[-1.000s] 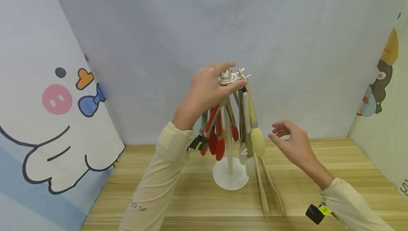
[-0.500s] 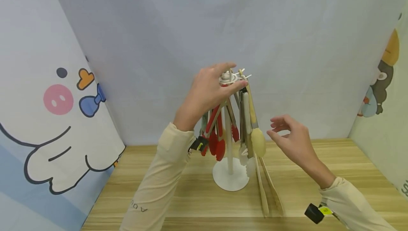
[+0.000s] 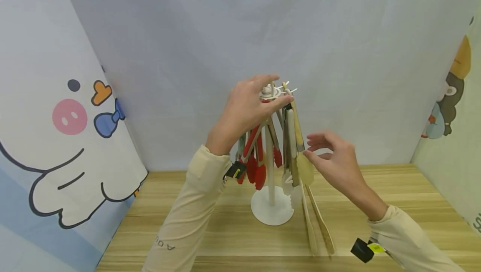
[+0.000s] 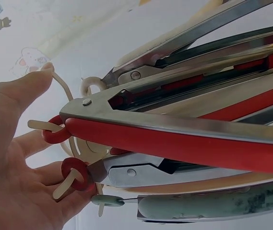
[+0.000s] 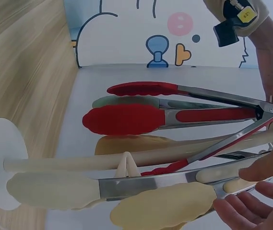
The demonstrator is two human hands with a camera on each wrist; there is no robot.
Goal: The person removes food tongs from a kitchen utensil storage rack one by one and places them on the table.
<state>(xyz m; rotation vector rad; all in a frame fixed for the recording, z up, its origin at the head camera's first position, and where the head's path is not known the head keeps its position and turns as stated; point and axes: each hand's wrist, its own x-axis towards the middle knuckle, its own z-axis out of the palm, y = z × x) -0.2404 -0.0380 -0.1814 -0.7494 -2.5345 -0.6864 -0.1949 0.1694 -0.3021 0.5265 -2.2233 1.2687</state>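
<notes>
A white rack [image 3: 271, 192] with a round foot stands on the table, several tongs hanging from its top hooks. My left hand [image 3: 244, 107] grips the rack's top, its thumb at a hook and the other fingers behind the ring in the left wrist view. At the right side hang pale yellow tongs [image 3: 305, 170] beside off-white tongs [image 5: 54, 190]. My right hand [image 3: 334, 155] is at the yellow tongs, fingers and thumb parted around their handle; whether it touches them is unclear. Red tongs [image 5: 122, 119] and green marbled tongs [image 4: 189, 206] hang on the left side.
Long wooden tongs [image 3: 310, 230] lie spread on the wood-grain table [image 3: 225, 238], in front and right of the rack's foot. A grey-white cloth [image 3: 180, 55] closes the back, and printed cartoon panels [image 3: 34, 147] stand at the sides.
My right hand has moved left, up to the yellow tongs. My left hand has stayed on the top of the rack.
</notes>
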